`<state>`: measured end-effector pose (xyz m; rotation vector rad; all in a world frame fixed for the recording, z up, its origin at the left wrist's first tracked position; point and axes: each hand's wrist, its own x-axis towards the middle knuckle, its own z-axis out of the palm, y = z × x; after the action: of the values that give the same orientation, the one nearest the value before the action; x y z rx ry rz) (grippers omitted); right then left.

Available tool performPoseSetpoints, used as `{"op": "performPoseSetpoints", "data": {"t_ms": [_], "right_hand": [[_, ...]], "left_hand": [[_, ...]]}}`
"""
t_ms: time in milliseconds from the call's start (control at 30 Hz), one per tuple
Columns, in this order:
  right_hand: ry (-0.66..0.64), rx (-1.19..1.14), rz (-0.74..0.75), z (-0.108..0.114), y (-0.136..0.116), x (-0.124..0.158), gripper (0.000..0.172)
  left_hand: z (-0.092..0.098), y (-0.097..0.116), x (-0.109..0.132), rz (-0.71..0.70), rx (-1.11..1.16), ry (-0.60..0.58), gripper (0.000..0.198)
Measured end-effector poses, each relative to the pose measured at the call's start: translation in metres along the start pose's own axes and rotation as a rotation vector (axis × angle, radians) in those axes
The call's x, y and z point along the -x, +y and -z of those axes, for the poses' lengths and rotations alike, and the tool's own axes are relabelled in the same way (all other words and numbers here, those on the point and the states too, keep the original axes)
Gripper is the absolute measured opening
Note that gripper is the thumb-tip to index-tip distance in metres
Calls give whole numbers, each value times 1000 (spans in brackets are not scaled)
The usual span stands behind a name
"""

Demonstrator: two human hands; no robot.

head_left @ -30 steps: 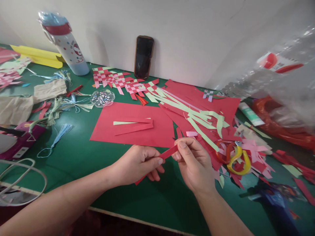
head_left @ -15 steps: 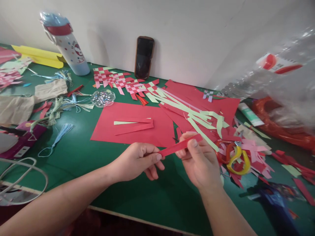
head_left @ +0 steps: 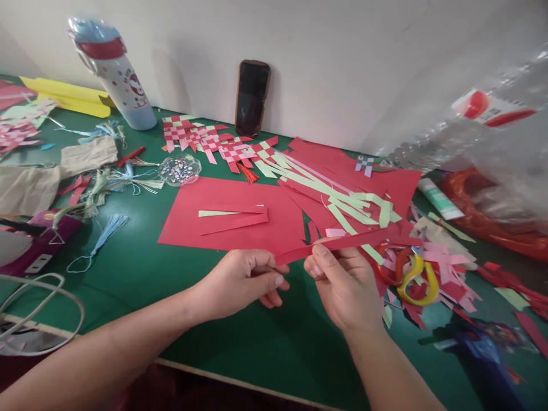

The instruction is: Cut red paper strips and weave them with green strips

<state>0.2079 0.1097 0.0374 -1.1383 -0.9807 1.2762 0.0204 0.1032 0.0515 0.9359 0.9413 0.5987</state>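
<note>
On the green table [head_left: 265, 342], a red sheet [head_left: 233, 194] is lying flat.
By the sheet's near right corner, my right hand [head_left: 346, 282] is pinching a red strip [head_left: 357, 239]; my left hand [head_left: 246, 281] is hovering at the strip's left end, whether gripping I cannot tell.

One bare left hand [head_left: 246, 278] and one bare right hand [head_left: 346, 285] are showing, two in all, around six and five o'clock, the right gripping one long red paper strip [head_left: 362, 238]. One black rectangular smartphone [head_left: 252, 97] is leaning at twelve, one tall white-and-blue bottle [head_left: 117, 80] is standing at ten, one pair of red-and-yellow-handled scissors [head_left: 410, 275] is lying at four, one white-and-green tube [head_left: 440, 200] at three.
</note>
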Motion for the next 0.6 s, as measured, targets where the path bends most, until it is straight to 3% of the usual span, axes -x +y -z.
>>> {"op": "performPoseSetpoints", "data": {"t_ms": [467, 600], "right_hand": [[-92, 15, -36, 0, 5, 5, 16], [-174, 49, -67, -2, 5, 6, 17]], "left_hand": [[3, 1, 0, -87, -72, 69, 26], [4, 3, 3, -151, -263, 52, 26]]}}
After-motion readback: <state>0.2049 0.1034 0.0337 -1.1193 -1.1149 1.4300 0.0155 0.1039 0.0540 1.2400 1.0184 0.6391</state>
